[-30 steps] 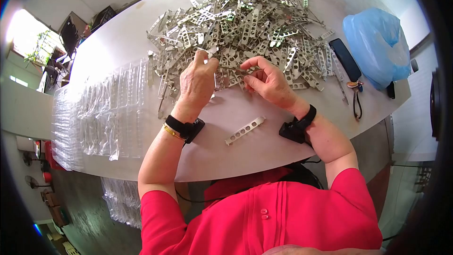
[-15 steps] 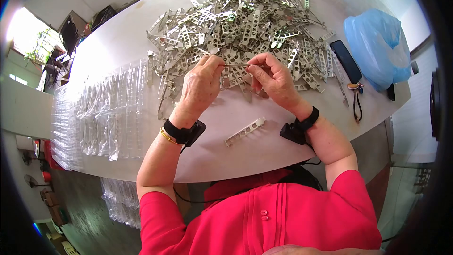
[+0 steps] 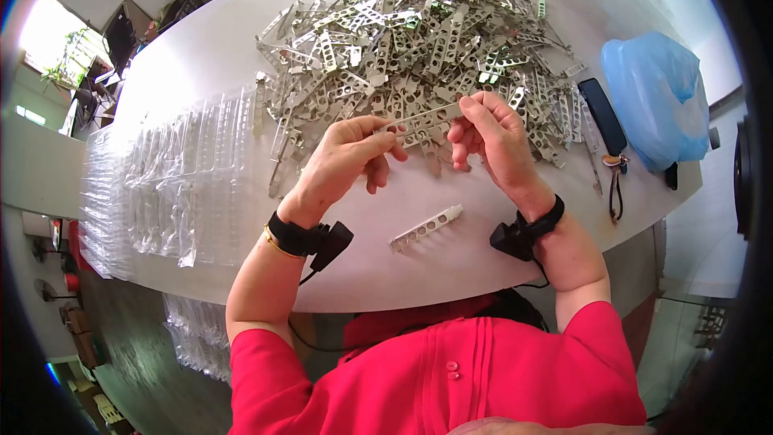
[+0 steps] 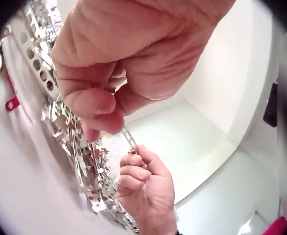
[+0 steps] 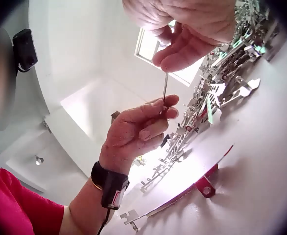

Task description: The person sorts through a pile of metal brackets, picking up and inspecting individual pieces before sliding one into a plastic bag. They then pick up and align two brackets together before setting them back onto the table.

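Note:
Between both hands, a thin perforated metal strip (image 3: pixel 427 121) is held up at the near edge of the pile, its holed face partly visible. My left hand (image 3: pixel 345 155) pinches its left end between thumb and forefinger, the other fingers loosely bent. The opposite end is pinched by my right hand (image 3: pixel 501 141), slightly higher. The right wrist view shows the strip (image 5: pixel 165 87) almost edge-on. A second perforated strip (image 3: pixel 425 229) lies alone on the table between my forearms. Behind the hands spreads a large heap of similar metal strips (image 3: pixel 386 64).
Stacked clear plastic trays (image 3: pixel 173 185) stand at the left of the white table (image 3: pixel 362 282). To the right are a dark phone-like case (image 3: pixel 602 117), hand pliers (image 3: pixel 616 189) and a blue plastic bag (image 3: pixel 654 101).
Both hands have come to pinch the strip by its ends and moved slightly apart. The strip, edge-on half a second ago, is now turned to show its holes. The head view has shifted slightly.

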A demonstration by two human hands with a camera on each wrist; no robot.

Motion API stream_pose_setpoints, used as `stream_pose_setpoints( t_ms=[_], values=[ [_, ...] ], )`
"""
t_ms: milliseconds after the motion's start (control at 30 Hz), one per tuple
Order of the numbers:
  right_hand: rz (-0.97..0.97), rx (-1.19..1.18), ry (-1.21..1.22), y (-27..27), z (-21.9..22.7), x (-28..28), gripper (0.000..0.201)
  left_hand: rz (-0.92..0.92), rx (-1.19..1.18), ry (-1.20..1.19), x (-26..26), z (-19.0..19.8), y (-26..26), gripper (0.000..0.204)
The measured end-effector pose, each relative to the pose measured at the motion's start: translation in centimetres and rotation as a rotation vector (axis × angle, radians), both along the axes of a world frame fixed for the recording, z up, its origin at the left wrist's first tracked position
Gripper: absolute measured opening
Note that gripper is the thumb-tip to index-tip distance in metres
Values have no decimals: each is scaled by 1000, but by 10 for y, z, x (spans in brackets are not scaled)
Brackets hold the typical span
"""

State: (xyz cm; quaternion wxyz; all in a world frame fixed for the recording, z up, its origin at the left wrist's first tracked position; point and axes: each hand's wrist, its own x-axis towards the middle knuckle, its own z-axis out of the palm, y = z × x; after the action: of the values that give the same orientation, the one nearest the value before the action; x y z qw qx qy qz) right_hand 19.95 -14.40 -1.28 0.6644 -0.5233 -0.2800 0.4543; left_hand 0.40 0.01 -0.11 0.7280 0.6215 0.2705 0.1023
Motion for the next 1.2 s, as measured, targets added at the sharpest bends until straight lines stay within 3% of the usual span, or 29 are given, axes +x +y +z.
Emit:
stream_pose_setpoints(
  t_ms=[167, 667, 900, 967, 1200],
  values=[
    [46, -2, -26, -1, -2, 4, 32, -57, -249, -59, -5, -7, 0, 29],
    [13, 45, -57, -1, -5, 4, 31, -169, -301, -145, -7, -21, 4, 42],
    [-14, 26, -201, -3, -5, 7, 26, -170, -291, -177, -6, -20, 1, 43],
    [-19, 30, -212, -4, -5, 7, 26, -133, -504, -243, -6, -22, 1, 43],
    [20, 124, -237, -2, -12, 7, 17, -43, -452, -230, -8, -32, 6, 40]
  ],
)
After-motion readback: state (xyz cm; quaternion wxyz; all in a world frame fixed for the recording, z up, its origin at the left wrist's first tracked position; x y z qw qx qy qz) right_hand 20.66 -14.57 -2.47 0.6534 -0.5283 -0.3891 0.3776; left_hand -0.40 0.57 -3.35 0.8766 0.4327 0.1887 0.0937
